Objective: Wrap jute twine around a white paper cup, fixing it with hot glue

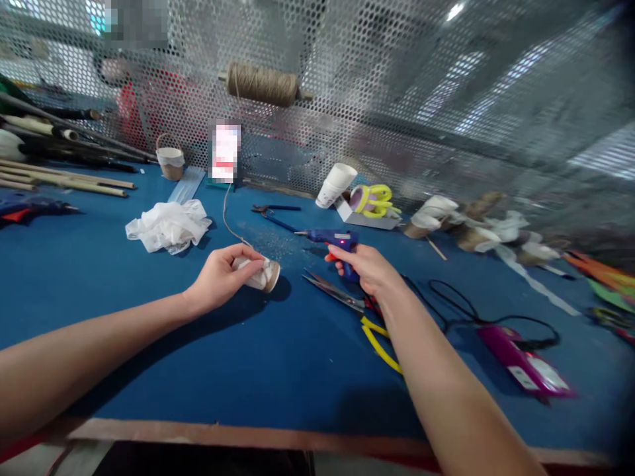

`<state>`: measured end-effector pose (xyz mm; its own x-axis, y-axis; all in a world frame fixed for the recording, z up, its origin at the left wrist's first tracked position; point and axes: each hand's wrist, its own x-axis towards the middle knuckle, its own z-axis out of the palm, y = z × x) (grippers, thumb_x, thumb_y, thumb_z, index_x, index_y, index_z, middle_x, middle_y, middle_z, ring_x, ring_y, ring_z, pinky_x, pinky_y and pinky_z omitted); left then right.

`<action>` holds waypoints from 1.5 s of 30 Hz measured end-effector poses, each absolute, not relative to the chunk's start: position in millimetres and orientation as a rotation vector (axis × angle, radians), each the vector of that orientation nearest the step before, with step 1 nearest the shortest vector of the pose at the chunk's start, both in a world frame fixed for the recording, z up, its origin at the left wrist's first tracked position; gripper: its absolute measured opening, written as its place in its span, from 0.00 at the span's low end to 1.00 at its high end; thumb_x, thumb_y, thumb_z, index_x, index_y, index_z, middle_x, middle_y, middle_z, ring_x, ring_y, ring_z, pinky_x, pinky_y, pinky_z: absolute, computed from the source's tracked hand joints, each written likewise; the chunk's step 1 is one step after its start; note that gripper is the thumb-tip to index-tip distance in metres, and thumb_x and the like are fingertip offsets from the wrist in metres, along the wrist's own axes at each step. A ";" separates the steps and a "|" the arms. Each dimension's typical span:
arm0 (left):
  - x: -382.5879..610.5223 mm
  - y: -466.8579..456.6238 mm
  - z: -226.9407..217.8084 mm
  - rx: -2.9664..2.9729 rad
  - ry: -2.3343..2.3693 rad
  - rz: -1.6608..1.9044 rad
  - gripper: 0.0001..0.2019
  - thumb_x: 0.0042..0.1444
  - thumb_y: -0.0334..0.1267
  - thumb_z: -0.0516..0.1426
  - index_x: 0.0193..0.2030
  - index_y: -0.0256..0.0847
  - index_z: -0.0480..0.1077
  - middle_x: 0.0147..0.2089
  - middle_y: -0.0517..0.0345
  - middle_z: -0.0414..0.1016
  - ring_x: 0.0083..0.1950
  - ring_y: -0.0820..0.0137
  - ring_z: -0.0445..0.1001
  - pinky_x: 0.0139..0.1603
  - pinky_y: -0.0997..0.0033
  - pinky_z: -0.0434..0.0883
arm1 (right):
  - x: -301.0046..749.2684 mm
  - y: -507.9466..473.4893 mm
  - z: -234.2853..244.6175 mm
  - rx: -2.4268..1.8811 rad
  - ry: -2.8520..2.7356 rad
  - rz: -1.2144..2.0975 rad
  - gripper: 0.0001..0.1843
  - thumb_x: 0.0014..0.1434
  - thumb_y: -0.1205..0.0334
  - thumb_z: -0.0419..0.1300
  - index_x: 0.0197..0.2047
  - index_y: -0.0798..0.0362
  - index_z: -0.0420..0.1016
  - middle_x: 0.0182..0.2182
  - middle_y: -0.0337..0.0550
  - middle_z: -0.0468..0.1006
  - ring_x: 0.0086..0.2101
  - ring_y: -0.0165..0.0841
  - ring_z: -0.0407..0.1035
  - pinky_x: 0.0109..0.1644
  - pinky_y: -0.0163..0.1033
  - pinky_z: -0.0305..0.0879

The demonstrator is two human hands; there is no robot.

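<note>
My left hand [225,274] is closed round a small white paper cup [258,276], which lies tilted with twine wound about its rim end. From the cup a strand of twine [225,215] runs up toward the mesh panel. In my right hand [364,264] is a blue hot glue gun [335,239] with a lit red light, its nozzle pointing left above the table, apart from the cup. Scissors [337,292] lie open-bladed below the glue gun, partly under my right forearm. Dark-handled pliers [275,215] rest just beyond the nozzle.
A twine spool [262,84] hangs on the mesh. Crumpled white cloth [171,226], a twine-covered basket [170,162] and bamboo sticks [69,180] lie left. White cups [336,185] and yellow-handled scissors [372,200] stand at the back. A purple power strip [520,363] with cable sits right.
</note>
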<state>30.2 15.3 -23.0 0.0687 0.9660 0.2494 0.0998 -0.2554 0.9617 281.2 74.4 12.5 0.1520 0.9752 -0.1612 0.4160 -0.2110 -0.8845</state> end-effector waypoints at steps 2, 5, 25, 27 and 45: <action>30.0 14.9 -23.2 1.527 1.113 1.306 0.08 0.49 0.40 0.60 0.30 0.37 0.73 0.31 0.56 0.77 0.30 0.73 0.72 0.31 0.76 0.67 | 281.6 78.9 6.7 -1.784 -1.398 0.999 0.13 0.55 0.62 0.60 0.21 0.55 0.72 0.21 0.43 0.75 0.17 0.24 0.61 0.22 0.32 0.61; 29.8 15.0 -23.8 1.570 1.106 1.325 0.08 0.50 0.40 0.59 0.30 0.37 0.73 0.31 0.55 0.78 0.31 0.72 0.73 0.31 0.75 0.68 | 284.3 83.1 -1.1 -1.880 -1.490 0.858 0.17 0.58 0.61 0.57 0.19 0.54 0.70 0.21 0.45 0.75 0.20 0.27 0.65 0.26 0.35 0.65; 36.6 -19.1 -12.2 2.268 0.758 1.175 0.06 0.57 0.31 0.55 0.36 0.37 0.74 0.28 0.56 0.80 0.25 0.74 0.76 0.28 0.78 0.71 | 203.7 22.0 14.5 -0.920 -1.334 1.849 0.15 0.43 0.55 0.70 0.36 0.48 0.81 0.35 0.37 0.80 0.32 0.27 0.71 0.39 0.33 0.67; 37.5 -18.9 -11.8 2.140 0.794 1.171 0.05 0.56 0.32 0.56 0.36 0.37 0.74 0.30 0.56 0.80 0.27 0.74 0.76 0.31 0.78 0.71 | 205.3 19.8 17.6 -0.924 -1.291 1.761 0.11 0.41 0.57 0.71 0.31 0.48 0.81 0.36 0.37 0.80 0.32 0.26 0.71 0.40 0.34 0.67; 42.8 -12.6 -7.9 1.461 0.981 1.161 0.11 0.49 0.39 0.61 0.39 0.36 0.72 0.32 0.57 0.75 0.29 0.74 0.70 0.28 0.77 0.68 | 218.5 17.0 23.0 -1.050 -1.264 1.217 0.07 0.42 0.57 0.70 0.26 0.48 0.79 0.28 0.37 0.79 0.32 0.28 0.70 0.45 0.39 0.66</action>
<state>42.8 -12.6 -7.9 0.2142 0.9607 0.1768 0.0144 -0.1841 0.9828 218.5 17.0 23.0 -0.0724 0.9919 0.1045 -0.0673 0.0997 -0.9927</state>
